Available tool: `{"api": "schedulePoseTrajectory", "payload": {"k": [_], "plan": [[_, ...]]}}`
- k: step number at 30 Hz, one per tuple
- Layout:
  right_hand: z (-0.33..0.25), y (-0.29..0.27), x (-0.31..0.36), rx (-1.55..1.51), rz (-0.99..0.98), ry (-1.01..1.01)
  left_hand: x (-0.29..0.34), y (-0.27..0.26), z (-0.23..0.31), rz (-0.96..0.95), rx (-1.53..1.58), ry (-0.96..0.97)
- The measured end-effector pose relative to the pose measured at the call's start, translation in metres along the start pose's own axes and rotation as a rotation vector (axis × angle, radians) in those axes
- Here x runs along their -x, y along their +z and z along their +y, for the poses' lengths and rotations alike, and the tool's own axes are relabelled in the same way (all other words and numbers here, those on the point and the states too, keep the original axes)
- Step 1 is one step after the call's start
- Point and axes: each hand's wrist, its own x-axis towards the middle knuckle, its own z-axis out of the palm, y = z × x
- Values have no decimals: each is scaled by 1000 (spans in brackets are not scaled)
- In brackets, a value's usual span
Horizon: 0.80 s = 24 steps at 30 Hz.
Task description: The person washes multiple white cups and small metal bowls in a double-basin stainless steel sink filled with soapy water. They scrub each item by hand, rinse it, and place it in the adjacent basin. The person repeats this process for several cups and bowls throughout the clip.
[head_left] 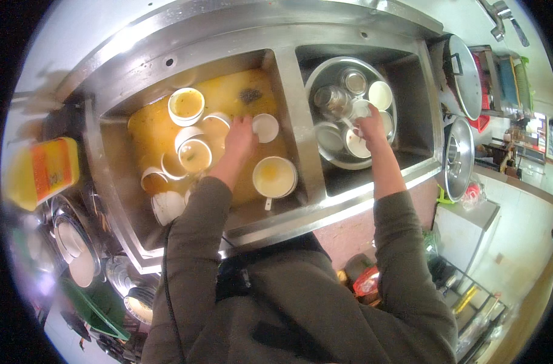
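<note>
In the left sink basin (291, 109), filled with cloudy yellow-orange water, my left hand (241, 138) has its fingers curled at the rim of a small white cup (266, 128). Several white cups and bowls lie around it: a stacked white bowl (186, 104) at the far side, a tilted bowl (195, 156) left of the hand, and a handled white cup (274, 178) nearer me. Over a round steel bowl (318, 71) in the right basin, my right hand (372, 127) grips a white cup (361, 109). Glass cups (332, 101) and white cups share that bowl.
A metal divider (308, 133) separates the two basins. To the right stand a large pot (464, 76) and a steel basin (458, 159). A yellow container (45, 172) sits at the left, with stacked dishes (76, 242) below it. A faucet (499, 15) shows at upper right.
</note>
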Motion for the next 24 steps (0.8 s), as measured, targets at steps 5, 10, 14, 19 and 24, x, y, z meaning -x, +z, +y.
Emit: {"api": "schedulePoseTrajectory", "payload": {"k": [5,10,14,19,24], "plan": [[17,-5,26,564,283,-443,-30,57,-6,-45,32,-85],[-5,27,117,51,-84,-481,-21,53,-26,-54,203,-180],[-35,98,188,143,-458,-621,26,-19,-51,-77,569,-439],[-50,233,239,590,-838,-742,110,-119,-112,216,721,-600],[-11,330,275,948,-980,-1192,174,-148,-190,330,1110,-738]]}}
